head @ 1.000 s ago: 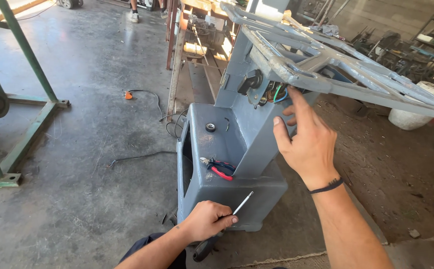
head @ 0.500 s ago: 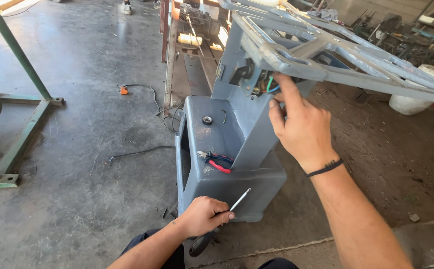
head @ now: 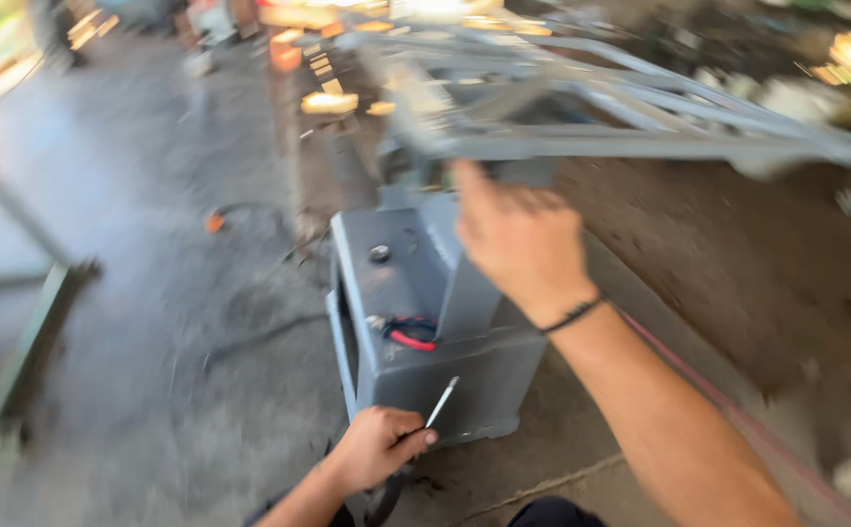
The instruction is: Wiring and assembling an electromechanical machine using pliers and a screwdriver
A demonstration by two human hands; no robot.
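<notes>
Pinching thin white rod [head: 442,401]: left hand [head: 376,447] fingers curled; right hand [head: 521,239] on grey frame [head: 640,137].

A green metal frame [head: 30,351] stands on the concrete floor [head: 152,195]; a small orange object [head: 215,222] lies beyond.

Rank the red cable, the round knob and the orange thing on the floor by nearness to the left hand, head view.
From the left hand:
1. Red cable, just above, on the grey base.
2. Round knob, higher on the base top.
3. Orange thing, far left on the floor.
</notes>
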